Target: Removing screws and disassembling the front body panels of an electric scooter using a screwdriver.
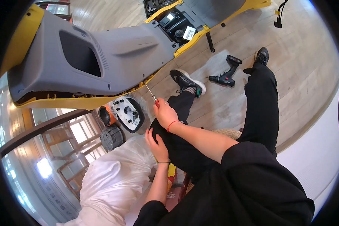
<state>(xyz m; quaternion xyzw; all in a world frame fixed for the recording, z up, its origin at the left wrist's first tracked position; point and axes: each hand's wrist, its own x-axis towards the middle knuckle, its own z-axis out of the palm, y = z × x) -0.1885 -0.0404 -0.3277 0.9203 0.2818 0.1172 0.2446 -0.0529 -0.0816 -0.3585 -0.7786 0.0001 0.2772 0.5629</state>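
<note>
My right hand (165,115) is closed round the red handle of a screwdriver (150,90). The thin metal shaft points up and left, with its tip at the yellow lower edge of a large grey panel (120,56), which looks like part of a scooter body. From this view I cannot tell whether the tip sits in a screw. My left hand (158,147) lies on my bent knee, fingers stretched out, holding nothing. Just left of the knee is a black-rimmed part with a white inside (128,115), partly in clear plastic wrap.
A black cordless drill (226,73) lies on the wood floor between my feet. Left of my knee are an orange-and-black round part (106,116), a dark grey round piece (112,138) and white plastic sheeting (109,180). An open compartment (177,28) with black parts shows up top.
</note>
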